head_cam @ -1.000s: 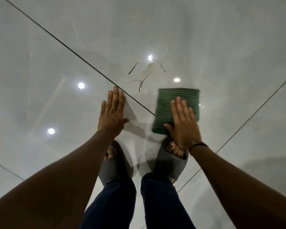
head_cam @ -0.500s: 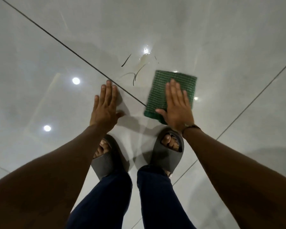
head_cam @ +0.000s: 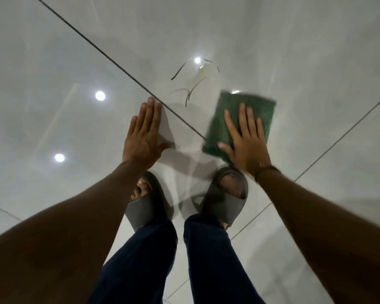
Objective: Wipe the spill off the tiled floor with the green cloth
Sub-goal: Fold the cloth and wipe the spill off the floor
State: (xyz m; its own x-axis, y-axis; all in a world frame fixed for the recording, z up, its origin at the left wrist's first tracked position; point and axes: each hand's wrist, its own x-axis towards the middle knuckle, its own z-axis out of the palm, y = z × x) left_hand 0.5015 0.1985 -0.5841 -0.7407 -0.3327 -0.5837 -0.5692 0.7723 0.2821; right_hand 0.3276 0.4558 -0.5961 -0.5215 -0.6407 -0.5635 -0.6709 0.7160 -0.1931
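Fingers [head_cam: 241,119] of the right hand [head_cam: 245,143] spread flat, pinning the green cloth [head_cam: 255,106] to the tiled floor [head_cam: 316,62] beside the spill [head_cam: 198,77], while the left hand [head_cam: 144,137], fingers together, likely braces.

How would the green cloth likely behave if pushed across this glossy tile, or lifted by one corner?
The green cloth lies flat under the right hand, so it is probably soft and would droop if lifted. The tiled floor is shiny and wet near the spill, so the cloth likely slides easily, perhaps bunching without palm pressure.
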